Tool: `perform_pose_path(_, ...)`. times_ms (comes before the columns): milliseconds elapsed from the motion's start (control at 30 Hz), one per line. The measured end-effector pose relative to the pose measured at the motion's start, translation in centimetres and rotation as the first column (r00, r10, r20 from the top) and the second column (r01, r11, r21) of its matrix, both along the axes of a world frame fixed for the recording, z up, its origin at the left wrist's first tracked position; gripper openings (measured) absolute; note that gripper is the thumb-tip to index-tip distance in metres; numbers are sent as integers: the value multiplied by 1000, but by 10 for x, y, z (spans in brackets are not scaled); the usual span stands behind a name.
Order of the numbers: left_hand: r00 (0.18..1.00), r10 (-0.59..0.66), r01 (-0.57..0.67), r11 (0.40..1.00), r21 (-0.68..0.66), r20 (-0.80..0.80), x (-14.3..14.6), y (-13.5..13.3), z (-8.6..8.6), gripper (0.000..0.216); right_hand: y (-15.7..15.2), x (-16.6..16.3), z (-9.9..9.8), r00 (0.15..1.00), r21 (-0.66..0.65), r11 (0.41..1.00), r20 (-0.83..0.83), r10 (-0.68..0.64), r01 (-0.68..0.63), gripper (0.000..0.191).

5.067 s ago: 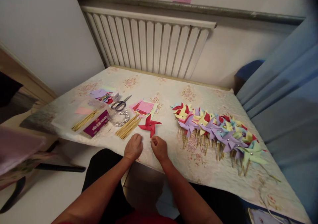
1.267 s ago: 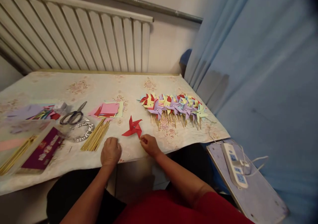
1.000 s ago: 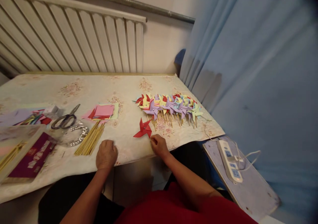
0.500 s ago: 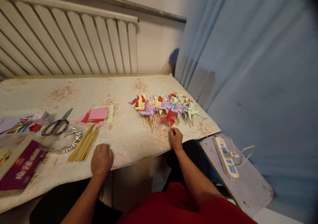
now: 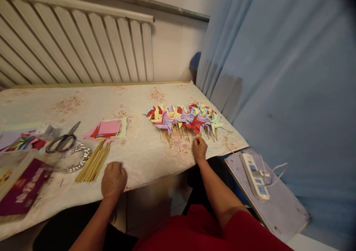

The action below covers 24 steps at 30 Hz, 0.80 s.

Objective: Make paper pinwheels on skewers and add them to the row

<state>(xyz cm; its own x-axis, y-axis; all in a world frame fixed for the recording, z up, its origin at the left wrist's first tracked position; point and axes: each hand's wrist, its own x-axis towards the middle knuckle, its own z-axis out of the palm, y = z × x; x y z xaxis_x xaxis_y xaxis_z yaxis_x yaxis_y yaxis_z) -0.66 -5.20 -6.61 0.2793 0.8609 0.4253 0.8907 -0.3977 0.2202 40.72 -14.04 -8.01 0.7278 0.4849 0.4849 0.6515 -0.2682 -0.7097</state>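
Note:
My right hand [image 5: 199, 149] pinches the stick of a red paper pinwheel [image 5: 195, 124] and holds it over the row of finished pinwheels [image 5: 182, 116] at the table's right end. The red one overlaps the purple, yellow and green ones there. My left hand [image 5: 114, 175] rests curled at the table's front edge, near a bundle of wooden sticks [image 5: 93, 162]. I cannot make out anything in its closed fingers.
The table [image 5: 83, 98] has a flowered cloth. Coloured paper squares [image 5: 108, 127], scissors [image 5: 62, 140], a bead ring [image 5: 79, 158] and a plastic box with a maroon card [image 5: 20, 186] lie left. A power strip [image 5: 254, 176] sits on a board at right, beside blue curtains. A radiator stands behind.
My right hand carried the red pinwheel from the table's middle rightward onto the row of finished pinwheels. My left hand stayed at the front edge. The view swung right.

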Motion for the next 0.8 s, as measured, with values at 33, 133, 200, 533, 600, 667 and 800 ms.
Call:
perform_pose_path(33, 1000, 2, -2, 1000, 0, -7, 0, 0, 0, 14, 1, 1, 0, 1000, -7, 1000, 0, -4, 4, 24)
perform_pose_path(133, 1000, 3, -3, 1000, 15, -19, 0, 0, 0, 15, 4, 2, 2, 1000, -37, 999, -3, -10, 10, 25)
perform_pose_path(200, 1000, 3, -2, 1000, 25, -22, 0, 0, 1, 15, 5, 2, 3, 1000, -58, 998, -2, -12, 12, 25)
perform_pose_path(533, 1000, 12, -11, 1000, 14, -23, 0, 0, 0, 16, 9, -1, 9, 1000, -117, 993, 0, -23, 22, 22)
perform_pose_path(600, 1000, 9, -8, 1000, 14, -22, 1, 0, 1, 15, 9, -1, 11, 999, -131, 991, -13, -31, 29, 22)
perform_pose_path(667, 1000, 8, -8, 1000, 19, -22, 1, 0, 2, 15, 10, -2, 13, 999, -152, 988, -22, -29, 26, 22)
perform_pose_path(800, 1000, 3, -2, 999, 38, -28, 1, 0, 3, 16, 10, -3, 15, 999, -200, 979, -27, -45, 39, 22)
